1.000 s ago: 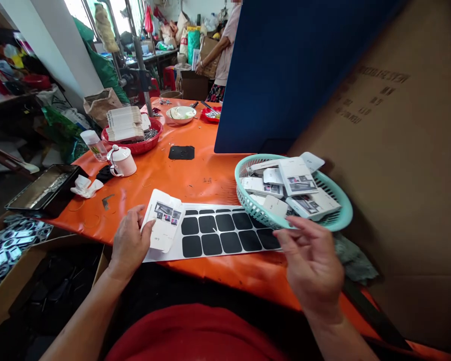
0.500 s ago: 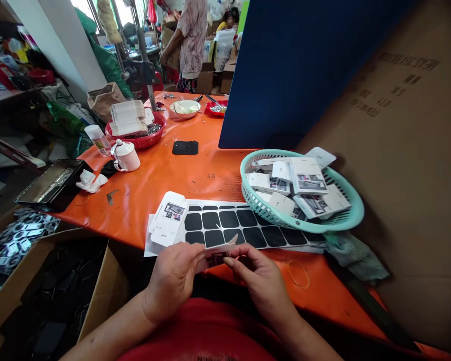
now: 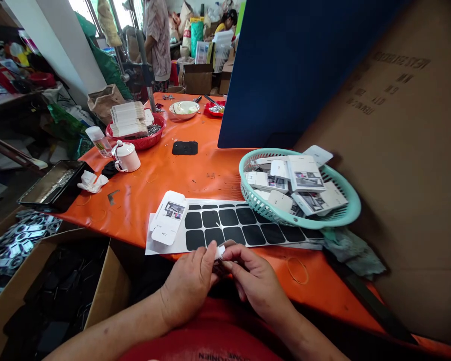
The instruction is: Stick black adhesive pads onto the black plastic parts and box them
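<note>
We have both hands closed on a carton [image 3: 221, 252] low in front of our red shirt [image 3: 195, 333], by the near edge of the orange desk [image 3: 161, 175]; our left hand [image 3: 190, 281] grips one side with its thumb raised against a white part, and our right hand [image 3: 257, 276] pinches the other between thumb and fingers; our fingers hide most of the carton, so we cannot tell how far it is folded.

To our left, below the desk, a cardboard box [image 3: 113, 281] holds black pieces [image 3: 54, 286]; metal parts [image 3: 22, 235] lie beyond it.

Just past our hands lies a sheet [image 3: 235, 234] of black rounded squares; printed cartons [image 3: 169, 218] rest on its left end, and a green basket [image 3: 317, 223] of more cartons stands over its right, with a cloth [image 3: 355, 253] beside it.

Farther off we see a tissue [image 3: 92, 181], a lidded mug [image 3: 128, 158], a black pad [image 3: 185, 148], a red basket [image 3: 146, 144] bearing white stacks [image 3: 127, 119], then a plate [image 3: 185, 111]; beyond the desk stands a person [image 3: 158, 45].
</note>
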`<control>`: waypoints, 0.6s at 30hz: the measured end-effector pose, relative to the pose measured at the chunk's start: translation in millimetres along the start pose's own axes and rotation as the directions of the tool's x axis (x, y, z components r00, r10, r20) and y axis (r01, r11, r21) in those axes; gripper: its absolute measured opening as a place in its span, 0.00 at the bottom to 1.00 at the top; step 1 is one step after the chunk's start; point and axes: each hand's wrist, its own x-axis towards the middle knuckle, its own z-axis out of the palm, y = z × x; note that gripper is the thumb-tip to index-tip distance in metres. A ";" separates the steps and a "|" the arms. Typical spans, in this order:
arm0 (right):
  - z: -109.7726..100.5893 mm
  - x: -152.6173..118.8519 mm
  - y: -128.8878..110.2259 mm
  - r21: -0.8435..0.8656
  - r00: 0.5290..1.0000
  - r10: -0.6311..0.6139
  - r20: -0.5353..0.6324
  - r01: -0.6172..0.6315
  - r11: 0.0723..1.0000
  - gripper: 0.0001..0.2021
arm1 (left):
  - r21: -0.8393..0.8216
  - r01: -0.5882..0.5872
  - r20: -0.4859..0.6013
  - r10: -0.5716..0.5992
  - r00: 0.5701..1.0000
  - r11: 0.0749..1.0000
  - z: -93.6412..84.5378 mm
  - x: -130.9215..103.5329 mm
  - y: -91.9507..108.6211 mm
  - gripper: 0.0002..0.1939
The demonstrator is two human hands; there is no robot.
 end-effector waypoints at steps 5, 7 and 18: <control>-2.8 2.1 -9.4 -0.220 0.934 -0.357 -0.021 0.344 0.913 0.05 | -0.564 0.195 0.072 -0.187 0.980 0.802 -1.8 -1.6 -0.9 0.25; -12.1 4.6 -10.8 -0.430 0.789 -0.603 -0.115 0.507 0.747 0.05 | -0.695 0.244 0.051 -0.292 0.955 0.676 -1.3 -1.2 -1.0 0.28; -7.0 -8.9 21.5 -0.251 0.942 -0.334 -0.025 0.318 0.915 0.16 | -0.858 0.470 0.348 -0.441 0.827 0.205 -8.0 7.4 3.7 0.15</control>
